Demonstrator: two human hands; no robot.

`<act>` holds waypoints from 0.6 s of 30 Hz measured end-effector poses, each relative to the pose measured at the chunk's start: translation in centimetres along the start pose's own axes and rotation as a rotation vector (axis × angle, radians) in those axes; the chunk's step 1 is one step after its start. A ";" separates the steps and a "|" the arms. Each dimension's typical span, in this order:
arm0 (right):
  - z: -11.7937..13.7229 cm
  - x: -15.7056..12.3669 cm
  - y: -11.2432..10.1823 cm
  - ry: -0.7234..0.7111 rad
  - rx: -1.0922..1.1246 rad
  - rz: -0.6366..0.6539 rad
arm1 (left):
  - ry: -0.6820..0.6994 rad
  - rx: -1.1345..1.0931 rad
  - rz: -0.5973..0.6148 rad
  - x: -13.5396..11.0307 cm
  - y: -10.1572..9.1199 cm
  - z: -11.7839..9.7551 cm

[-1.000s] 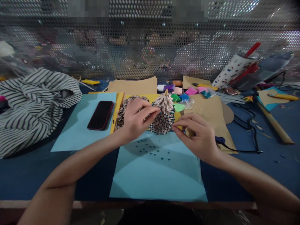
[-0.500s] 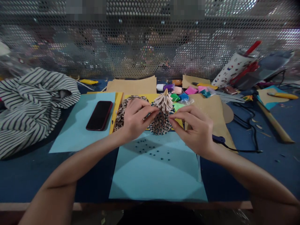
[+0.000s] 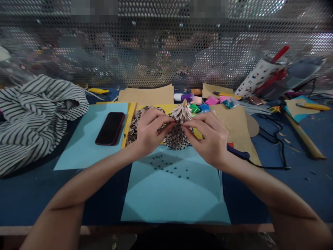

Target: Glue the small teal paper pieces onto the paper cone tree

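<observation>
A cone-shaped craft tree (image 3: 181, 114) stands upright in the middle, its pale pointed scales at the top and dark teal beads dotting its lower tiers. My left hand (image 3: 151, 131) is closed in a pinch against the tree's left side. From the right, my right hand (image 3: 208, 139) also pinches, its fingertips at the front of the tree just under the plain scales. Whatever lies between either set of fingertips is too small or hidden to make out. Several tiny teal balls (image 3: 167, 171) are scattered on a light blue sheet (image 3: 174, 201) below my hands.
A heap of folded pale pieces (image 3: 132, 129) lies behind my left hand. Left are a phone (image 3: 110, 128) and a striped cloth (image 3: 44, 118). Coloured clay packets (image 3: 212, 100) sit behind the tree. A dark blue corded tool (image 3: 238, 152) and a patterned tumbler (image 3: 260, 74) are right.
My right hand has moved left and slightly up, bringing its pinched fingertips in against the front of the tree. My left hand stays almost where it was.
</observation>
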State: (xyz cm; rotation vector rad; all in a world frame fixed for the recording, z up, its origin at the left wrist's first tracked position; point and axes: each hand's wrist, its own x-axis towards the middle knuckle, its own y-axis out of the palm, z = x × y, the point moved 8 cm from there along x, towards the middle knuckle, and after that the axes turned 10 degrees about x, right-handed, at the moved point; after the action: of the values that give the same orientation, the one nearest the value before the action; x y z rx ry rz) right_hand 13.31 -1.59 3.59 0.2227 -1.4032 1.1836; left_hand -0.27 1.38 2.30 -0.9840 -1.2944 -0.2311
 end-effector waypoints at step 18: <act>-0.2 0.2 0.3 0.011 0.027 -0.046 | -0.094 -0.108 0.026 0.5 -0.6 0.4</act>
State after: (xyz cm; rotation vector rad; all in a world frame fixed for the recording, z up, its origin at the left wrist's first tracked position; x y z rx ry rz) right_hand 13.21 -1.19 3.58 0.2659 -1.3669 1.1642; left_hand -0.73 1.48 3.04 -1.1143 -1.3652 -0.2392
